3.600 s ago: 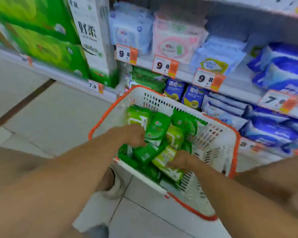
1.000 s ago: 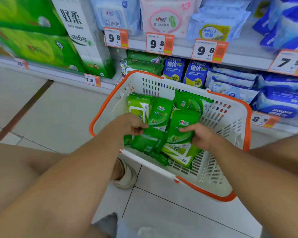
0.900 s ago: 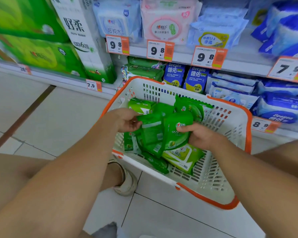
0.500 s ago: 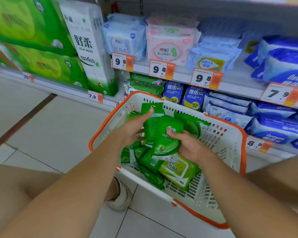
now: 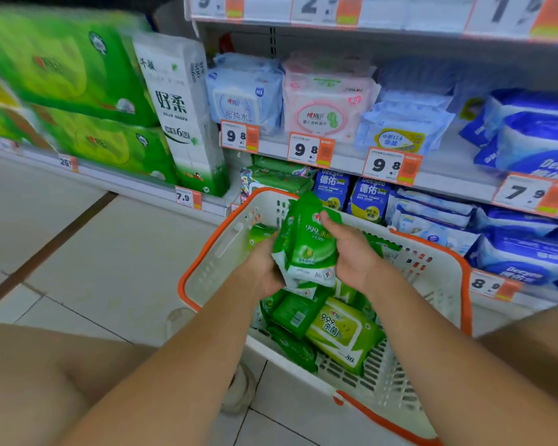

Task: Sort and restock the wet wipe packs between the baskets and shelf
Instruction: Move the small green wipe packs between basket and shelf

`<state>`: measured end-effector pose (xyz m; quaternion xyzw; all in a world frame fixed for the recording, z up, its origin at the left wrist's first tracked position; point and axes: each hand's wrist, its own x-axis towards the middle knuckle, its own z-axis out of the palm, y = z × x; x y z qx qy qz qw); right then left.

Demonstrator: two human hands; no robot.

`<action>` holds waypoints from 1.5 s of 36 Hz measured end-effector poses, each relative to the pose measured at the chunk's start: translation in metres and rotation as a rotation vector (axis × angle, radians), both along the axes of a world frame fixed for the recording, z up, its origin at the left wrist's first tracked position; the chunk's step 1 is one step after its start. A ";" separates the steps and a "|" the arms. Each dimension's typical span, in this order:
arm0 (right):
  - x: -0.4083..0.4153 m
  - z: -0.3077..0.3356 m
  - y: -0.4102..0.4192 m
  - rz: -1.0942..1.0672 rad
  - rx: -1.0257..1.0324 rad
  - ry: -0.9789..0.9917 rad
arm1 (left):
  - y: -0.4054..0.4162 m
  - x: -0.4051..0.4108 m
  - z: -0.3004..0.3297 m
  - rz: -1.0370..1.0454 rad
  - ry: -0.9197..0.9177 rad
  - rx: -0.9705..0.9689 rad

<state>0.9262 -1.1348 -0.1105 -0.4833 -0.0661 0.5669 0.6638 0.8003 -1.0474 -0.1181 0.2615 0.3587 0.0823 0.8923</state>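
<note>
Several green wet wipe packs (image 5: 306,246) are bunched upright between both hands right now, held just above the white basket (image 5: 438,284) with the orange rim. The left hand (image 5: 260,272) cups the stack from the left and underneath, fingers curled round the bottom edges, while the right hand (image 5: 351,252) clamps the other side with the thumb pressed over the front pack, so both grips are closed on the same bundle. Long axis of the packs runs roughly up and away, top ends pointing toward the bottom shelf (image 5: 335,162), where a short pile of similar green packs (image 5: 277,178) sits just behind the basket's far rim. So I'd guess the next move is basically straight forward and a touch left, and neither hand is really nearer since they're sharing the load. More green packs are loose in the basket below, including a bigger lime pack (image 5: 342,333) lying flat. Blue packs (image 5: 368,201) fill the shelf further right, price tags (image 5: 310,149) along the edge above.
</note>
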 end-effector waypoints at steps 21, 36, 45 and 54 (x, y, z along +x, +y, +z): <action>-0.025 -0.121 -0.019 -0.024 -0.886 -0.382 | 0.032 -0.048 -0.063 0.184 0.590 0.575; -0.012 -0.131 0.001 0.075 -0.914 -0.718 | 0.046 -0.066 -0.066 0.195 0.620 0.590; 0.030 0.045 0.000 0.048 -0.539 -0.560 | 0.016 -0.025 -0.002 0.127 0.439 0.749; 0.059 0.191 0.012 -0.119 -0.138 -0.193 | -0.014 0.031 0.132 0.071 0.142 0.905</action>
